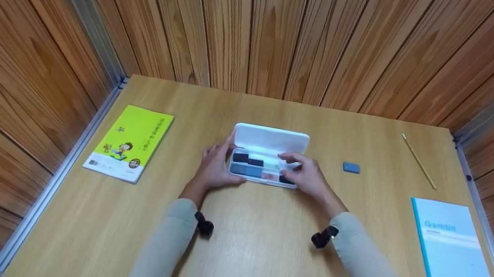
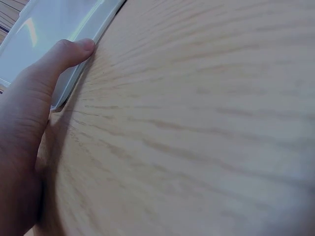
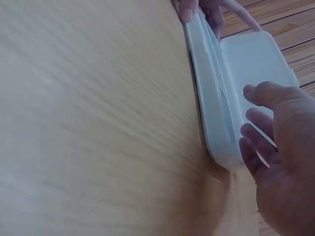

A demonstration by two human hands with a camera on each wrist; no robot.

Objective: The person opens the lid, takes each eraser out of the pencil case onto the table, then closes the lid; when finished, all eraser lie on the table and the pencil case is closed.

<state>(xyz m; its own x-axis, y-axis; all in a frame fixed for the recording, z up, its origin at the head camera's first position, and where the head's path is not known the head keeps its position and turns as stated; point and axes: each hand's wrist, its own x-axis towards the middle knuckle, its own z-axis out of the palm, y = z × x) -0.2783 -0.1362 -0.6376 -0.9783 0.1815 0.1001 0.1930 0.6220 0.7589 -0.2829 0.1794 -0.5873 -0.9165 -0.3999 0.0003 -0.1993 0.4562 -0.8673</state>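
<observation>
A white pencil case (image 1: 270, 141) stands with its lid raised, in the middle of the table. Inside its divided tray lie black blocks (image 1: 240, 158), grey-blue blocks (image 1: 245, 171) and a small pinkish piece (image 1: 269, 176). My left hand (image 1: 216, 166) grips the case's left end; its thumb lies along the front edge, as the left wrist view also shows. Over the right end of the tray hovers my right hand (image 1: 308, 175), fingers loosely bent and thumb apart from them. In the right wrist view nothing shows between those fingers (image 3: 261, 142).
Right of the case lies a blue eraser (image 1: 351, 168), with a pencil (image 1: 419, 161) farther right. A light blue notebook (image 1: 454, 247) is near the right edge. At the left lies a yellow-green book (image 1: 129, 143). Wooden walls surround the table (image 1: 247, 254).
</observation>
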